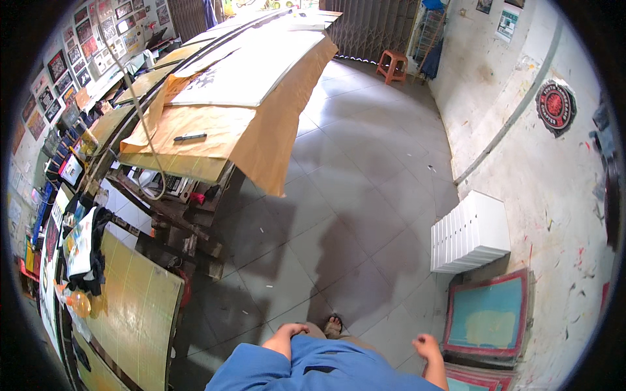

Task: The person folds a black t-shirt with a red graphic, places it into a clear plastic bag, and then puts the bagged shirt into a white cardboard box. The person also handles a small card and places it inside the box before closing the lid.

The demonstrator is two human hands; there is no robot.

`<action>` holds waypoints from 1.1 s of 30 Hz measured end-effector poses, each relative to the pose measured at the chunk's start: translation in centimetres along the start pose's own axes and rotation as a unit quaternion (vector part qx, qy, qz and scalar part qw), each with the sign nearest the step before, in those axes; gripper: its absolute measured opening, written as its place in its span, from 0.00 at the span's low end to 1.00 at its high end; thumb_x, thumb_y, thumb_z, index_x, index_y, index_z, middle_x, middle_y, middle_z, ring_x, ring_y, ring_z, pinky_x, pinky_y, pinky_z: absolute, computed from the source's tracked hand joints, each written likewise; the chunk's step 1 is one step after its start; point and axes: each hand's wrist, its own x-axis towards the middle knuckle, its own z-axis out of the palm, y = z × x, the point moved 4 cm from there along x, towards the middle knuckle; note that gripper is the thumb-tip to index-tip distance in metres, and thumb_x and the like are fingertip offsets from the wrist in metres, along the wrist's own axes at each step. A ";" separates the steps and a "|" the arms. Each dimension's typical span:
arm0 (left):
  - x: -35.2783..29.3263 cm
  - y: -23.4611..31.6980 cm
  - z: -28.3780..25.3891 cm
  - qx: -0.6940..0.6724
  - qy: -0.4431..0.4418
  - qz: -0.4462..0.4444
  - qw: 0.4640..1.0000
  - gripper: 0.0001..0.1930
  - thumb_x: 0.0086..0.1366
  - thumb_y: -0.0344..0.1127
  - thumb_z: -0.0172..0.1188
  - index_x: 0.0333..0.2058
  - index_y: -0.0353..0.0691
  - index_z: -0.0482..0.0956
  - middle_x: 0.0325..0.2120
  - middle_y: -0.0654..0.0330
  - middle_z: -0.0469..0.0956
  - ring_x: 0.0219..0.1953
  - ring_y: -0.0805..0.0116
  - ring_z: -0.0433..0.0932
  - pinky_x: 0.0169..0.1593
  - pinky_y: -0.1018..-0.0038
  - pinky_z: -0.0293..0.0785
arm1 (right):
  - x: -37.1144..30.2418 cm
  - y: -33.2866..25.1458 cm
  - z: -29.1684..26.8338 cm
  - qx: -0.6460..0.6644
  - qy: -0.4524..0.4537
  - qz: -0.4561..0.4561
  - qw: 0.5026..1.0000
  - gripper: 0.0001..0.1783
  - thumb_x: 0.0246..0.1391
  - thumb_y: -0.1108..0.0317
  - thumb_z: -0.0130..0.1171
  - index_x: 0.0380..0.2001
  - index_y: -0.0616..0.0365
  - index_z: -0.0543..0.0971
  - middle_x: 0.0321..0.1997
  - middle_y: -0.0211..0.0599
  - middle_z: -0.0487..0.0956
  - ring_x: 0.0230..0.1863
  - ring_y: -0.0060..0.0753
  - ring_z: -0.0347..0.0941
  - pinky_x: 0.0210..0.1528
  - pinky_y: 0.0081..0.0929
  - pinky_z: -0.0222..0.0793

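My left hand (295, 330) hangs low beside my thigh, against the trouser cloth. Its fingers are mostly turned away, so their shape does not show; no object is visible in it. To the right, my right hand (428, 347) is held out from my body with its fingers loosely curled in, and nothing shows in it. The nearest things to that hand are the framed printing screens (486, 313) leaning on the wall, with teal mesh and red edges. Neither hand touches the long table ahead, where a black marker pen (190, 137) lies on brown paper (215, 124).
A large white sheet (261, 65) covers the table's far part. White stacked boxes (466, 234) stand by the right wall. Farther off is an orange stool (393, 65). Yellowish boards (134, 300) line the left side. Grey floor tiles (326, 215) run ahead between table and wall.
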 end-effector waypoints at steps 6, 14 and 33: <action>1.4 16.3 -9.5 0.033 -0.056 0.014 0.998 0.41 0.45 0.58 0.64 0.58 0.46 0.68 0.59 0.56 0.65 0.59 0.59 0.65 0.59 0.62 0.62 | 17.4 -20.2 -8.8 0.082 0.067 -0.133 0.985 0.23 0.45 0.59 0.65 0.43 0.60 0.78 0.39 0.44 0.81 0.40 0.39 0.78 0.43 0.33 0.72; -1.6 39.8 -25.4 -0.100 -0.146 -0.093 0.980 0.29 0.50 0.56 0.61 0.47 0.43 0.78 0.51 0.53 0.74 0.49 0.55 0.74 0.55 0.60 0.66 | 38.4 -20.0 -8.6 0.089 -0.084 0.044 0.991 0.17 0.48 0.59 0.63 0.39 0.57 0.80 0.38 0.41 0.80 0.38 0.34 0.77 0.41 0.31 0.72; 7.9 80.8 -57.3 -0.239 0.006 0.038 0.970 0.32 0.51 0.55 0.61 0.51 0.39 0.75 0.50 0.53 0.74 0.50 0.57 0.72 0.55 0.62 0.66 | 82.3 -43.6 -32.4 -0.085 -0.064 0.144 0.984 0.08 0.47 0.69 0.59 0.26 0.64 0.78 0.23 0.39 0.78 0.24 0.33 0.74 0.25 0.35 0.69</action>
